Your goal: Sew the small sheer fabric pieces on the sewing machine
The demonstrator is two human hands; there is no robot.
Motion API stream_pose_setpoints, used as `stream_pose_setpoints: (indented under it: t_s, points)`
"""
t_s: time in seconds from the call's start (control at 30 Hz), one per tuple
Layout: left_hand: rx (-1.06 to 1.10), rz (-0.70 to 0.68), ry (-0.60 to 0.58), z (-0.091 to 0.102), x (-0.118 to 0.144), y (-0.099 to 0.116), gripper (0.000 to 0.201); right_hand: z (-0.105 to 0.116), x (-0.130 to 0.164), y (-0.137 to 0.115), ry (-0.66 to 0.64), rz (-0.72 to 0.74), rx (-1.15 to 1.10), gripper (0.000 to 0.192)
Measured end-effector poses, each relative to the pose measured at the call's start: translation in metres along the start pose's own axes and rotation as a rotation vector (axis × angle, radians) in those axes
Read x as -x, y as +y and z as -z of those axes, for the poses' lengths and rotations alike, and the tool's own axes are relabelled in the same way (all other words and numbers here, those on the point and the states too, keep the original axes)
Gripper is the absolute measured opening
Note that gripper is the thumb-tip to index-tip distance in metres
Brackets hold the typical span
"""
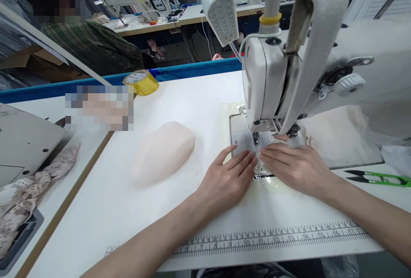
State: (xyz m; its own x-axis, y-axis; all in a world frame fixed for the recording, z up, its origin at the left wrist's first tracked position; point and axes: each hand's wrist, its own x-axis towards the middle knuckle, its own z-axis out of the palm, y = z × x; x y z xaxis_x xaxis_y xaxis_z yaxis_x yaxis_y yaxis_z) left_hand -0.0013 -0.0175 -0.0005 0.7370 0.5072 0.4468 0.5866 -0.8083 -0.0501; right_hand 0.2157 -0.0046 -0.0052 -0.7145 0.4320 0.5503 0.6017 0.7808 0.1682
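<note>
My left hand (231, 176) lies flat in front of the needle of a white sewing machine (334, 62), its fingers stretched over the metal plate (239, 137). On the other side of the needle, my right hand (293, 164) rests flat too, fingers extended and partly behind the machine's lower parts. The fingertips of both hands almost meet just in front of the presser foot (256, 138). Whether thin cloth lies beneath the fingers, I cannot tell. A pale beige, rounded, sheer-looking fabric piece (170, 152) sits on the white table left of my left hand.
Green thread snips (379, 178) and stacked sheer beige cloth (337, 137) lie on the right. A yellow tape roll (141, 82) stands at the back edge. Lace trim (41, 188) hangs at far left. A ruler scale (257, 241) runs along the front. A person (96, 47) sits beyond.
</note>
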Motion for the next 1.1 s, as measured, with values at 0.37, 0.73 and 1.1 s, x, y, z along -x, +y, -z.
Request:
stream_pose_setpoints:
  t_s: [0.37, 0.73, 1.1]
  points:
    - [-0.016, 0.055, -0.011, -0.006, -0.005, -0.007, 0.03, -0.003, -0.003, -0.001, -0.017, -0.067, 0.023, 0.023]
    - [-0.055, 0.075, -0.002, -0.004, -0.003, -0.004, 0.033, -0.003, -0.003, -0.001, -0.047, -0.13, -0.03, 0.039]
    - [-0.043, 0.106, 0.015, -0.008, -0.005, -0.007, 0.036, -0.003, -0.005, -0.002, -0.056, -0.141, 0.038, 0.035]
